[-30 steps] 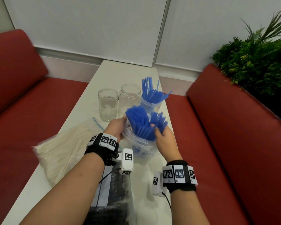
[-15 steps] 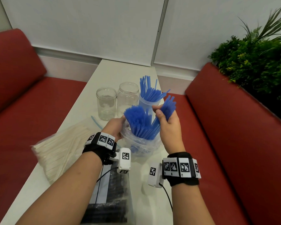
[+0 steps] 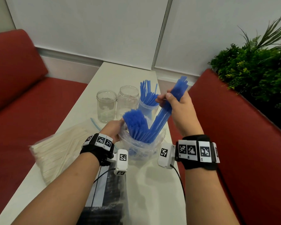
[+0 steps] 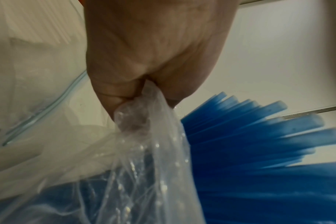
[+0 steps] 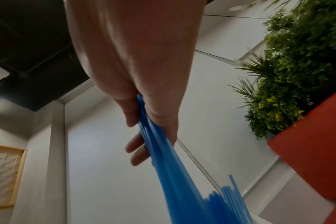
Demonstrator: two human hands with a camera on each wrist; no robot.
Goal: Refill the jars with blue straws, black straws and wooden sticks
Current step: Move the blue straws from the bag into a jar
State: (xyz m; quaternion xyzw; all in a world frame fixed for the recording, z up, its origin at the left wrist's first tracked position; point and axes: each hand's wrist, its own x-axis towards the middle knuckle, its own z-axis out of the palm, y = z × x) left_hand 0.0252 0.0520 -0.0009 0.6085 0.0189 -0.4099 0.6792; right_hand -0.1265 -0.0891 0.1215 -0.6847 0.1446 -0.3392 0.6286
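Above the bag (image 3: 141, 143), the right hand (image 3: 178, 108) clamps a straw bunch (image 3: 167, 108); left hand (image 3: 113, 129) pinches the bag's rim. Trailing ends may snag plastic, spilling straws beside the jar (image 3: 147, 106).

Right hand (image 3: 177, 103) lifted straws (image 3: 167, 109) — higher.

From my seat I find no words, brand names or numbers that can be read in any view. The only signs are black-and-white square code markers on the wristbands (image 3: 198, 151) and on the small white camera housings (image 3: 121, 161) at both wrists, and they carry no letters I can make out.
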